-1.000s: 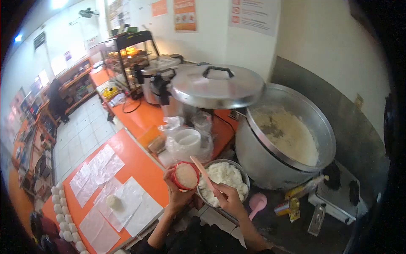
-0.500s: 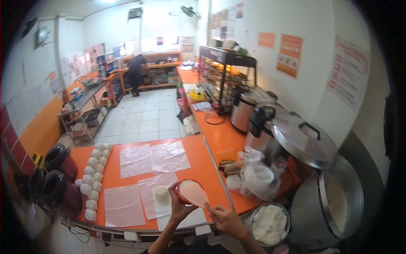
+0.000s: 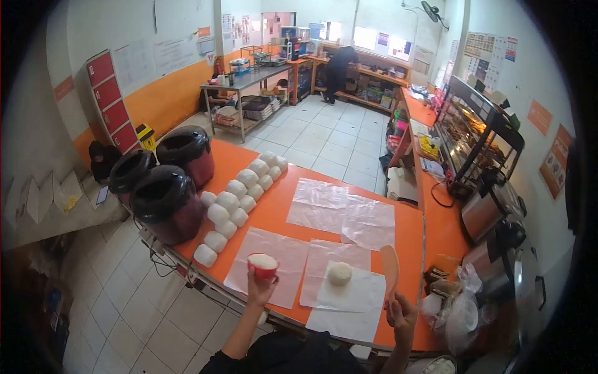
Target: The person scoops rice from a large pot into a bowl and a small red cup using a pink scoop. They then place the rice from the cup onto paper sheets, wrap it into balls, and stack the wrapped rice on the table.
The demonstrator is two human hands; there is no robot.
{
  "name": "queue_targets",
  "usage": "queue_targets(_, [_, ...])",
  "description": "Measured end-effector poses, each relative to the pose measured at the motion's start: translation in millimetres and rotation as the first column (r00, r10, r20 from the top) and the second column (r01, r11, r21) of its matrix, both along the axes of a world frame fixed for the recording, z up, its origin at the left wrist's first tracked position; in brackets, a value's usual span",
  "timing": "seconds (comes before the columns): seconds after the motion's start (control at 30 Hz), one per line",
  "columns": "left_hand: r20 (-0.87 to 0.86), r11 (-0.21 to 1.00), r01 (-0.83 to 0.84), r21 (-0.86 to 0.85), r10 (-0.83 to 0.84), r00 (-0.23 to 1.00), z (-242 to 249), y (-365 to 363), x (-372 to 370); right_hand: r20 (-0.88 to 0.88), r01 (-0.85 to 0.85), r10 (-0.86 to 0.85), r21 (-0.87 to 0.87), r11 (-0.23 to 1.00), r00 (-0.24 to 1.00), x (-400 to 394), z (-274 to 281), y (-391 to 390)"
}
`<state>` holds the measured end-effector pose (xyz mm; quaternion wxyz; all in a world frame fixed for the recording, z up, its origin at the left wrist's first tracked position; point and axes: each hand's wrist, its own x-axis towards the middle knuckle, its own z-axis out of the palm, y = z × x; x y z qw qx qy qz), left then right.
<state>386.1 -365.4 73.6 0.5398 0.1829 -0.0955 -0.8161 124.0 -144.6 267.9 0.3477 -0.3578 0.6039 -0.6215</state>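
Observation:
My left hand (image 3: 262, 288) holds a red bowl (image 3: 262, 266) filled with white rice, above a paper sheet (image 3: 274, 240) on the orange counter. My right hand (image 3: 400, 310) is closed round the handle of a peach-coloured paddle (image 3: 390, 268), whose blade points up and away. Between my hands, a round white rice mound (image 3: 340, 273) lies on a white sheet (image 3: 364, 296) that overlaps another paper. Two more sheets (image 3: 317, 204) lie farther back. Rows of white wrapped bundles (image 3: 227, 201) stand to the left of the papers.
Three dark-lidded containers (image 3: 167, 202) stand at the counter's left end. On the right are plastic bags (image 3: 462, 318), metal cookers (image 3: 492, 212) and a glass food warmer (image 3: 467, 134). A person in dark clothes (image 3: 338, 71) stands by the far shelves. A metal table (image 3: 243, 87) is at back left.
The view has swung left. My left hand has carried the bowl left, away from the rice mound. The paddle has come off the bowl and now points upward in my right hand.

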Motion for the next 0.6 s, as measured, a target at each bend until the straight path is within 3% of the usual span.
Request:
queue_targets(0.13, [0.326, 0.973, -0.229, -0.010, 0.220, 0.919, -28.6, -39.6, 27.9, 0.025, 0.052, -0.054, 0.043, 0.998, 0.998, -3.2, -10.7, -13.8])
queue_targets(0.2, [0.608, 0.963, -0.124, -0.239, 0.248, 0.754, -14.4, -53.9, 25.0, 0.024, 0.111, -0.112, 0.037, 0.993, 0.993, 0.0, -7.3, -22.4])
queue_targets(0.23, [0.718, 0.942, -0.039, -0.332, 0.280, 0.638, -8.5, -60.3, 23.0, 0.010, 0.094, -0.095, 0.056, 0.994, 0.995, -0.4, -7.0, -25.0])
queue_targets(0.27, [0.771, 0.840, 0.050, -0.541, 0.471, 0.428, -20.9, -73.2, 18.9, -0.004, 0.077, -0.077, 0.075, 0.994, 0.997, -1.8, -7.5, -27.7])
queue_targets(0.3, [0.814, 0.770, 0.266, -0.580, 0.533, 0.230, -25.3, -81.3, 18.6, -0.019, 0.062, -0.060, 0.093, 0.994, 0.998, -3.4, -7.6, -30.2])
queue_targets(0.37, [0.707, 0.584, 0.673, -0.454, 0.696, -0.127, -34.9, -88.5, 16.7, -0.059, 0.089, -0.082, 0.118, 0.989, 0.995, 2.8, -4.9, -36.1])
queue_targets(0.4, [0.710, 0.575, 0.661, -0.482, 0.699, -0.090, -39.6, -87.8, 11.5, -0.080, 0.101, -0.091, 0.124, 0.987, 0.993, 4.8, -4.7, -39.6])
queue_targets(0.5, [0.702, 0.589, 0.689, -0.422, 0.693, -0.163, -46.1, -91.4, 8.7, -0.121, 0.129, -0.113, 0.134, 0.983, 0.986, 3.8, -8.1, -40.1])
queue_targets(0.6, [0.699, 0.585, 0.673, -0.452, 0.701, -0.140, -38.6, -88.0, 10.1, -0.147, 0.162, -0.145, 0.112, 0.980, 0.979, -4.2, -6.0, -40.5])
